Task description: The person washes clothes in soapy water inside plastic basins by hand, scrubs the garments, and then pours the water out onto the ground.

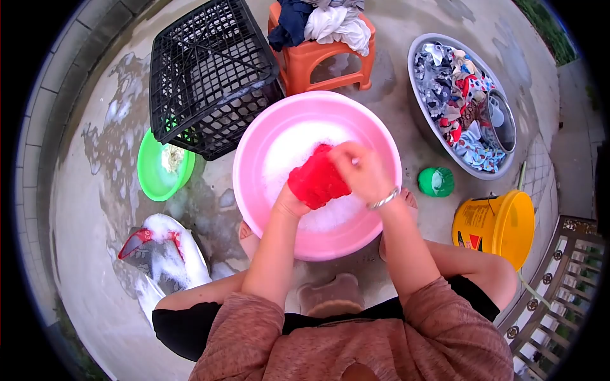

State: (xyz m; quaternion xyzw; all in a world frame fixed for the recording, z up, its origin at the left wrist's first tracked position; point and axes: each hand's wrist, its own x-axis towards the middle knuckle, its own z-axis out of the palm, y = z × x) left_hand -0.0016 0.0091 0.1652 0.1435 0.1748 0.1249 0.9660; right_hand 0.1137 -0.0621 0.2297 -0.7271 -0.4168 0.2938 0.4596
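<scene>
A pink basin point(252, 184) with white suds stands on the ground between my legs. Over it, a red cloth point(319, 180) covers most of my left hand point(293, 202); its fingers are hidden under the cloth. My right hand point(362, 170), with a silver bracelet at the wrist, is at the cloth's upper right edge. Its fingers are curled in, and whether they pinch the cloth is too small to make out.
Around the basin are a black crate point(216, 76), an orange stool point(295, 66) with clothes, a grey tub point(416, 95) of laundry, a green cup point(436, 181), a yellow bucket point(494, 225), a green bowl point(152, 166) and sudsy shoes point(165, 254) at lower left.
</scene>
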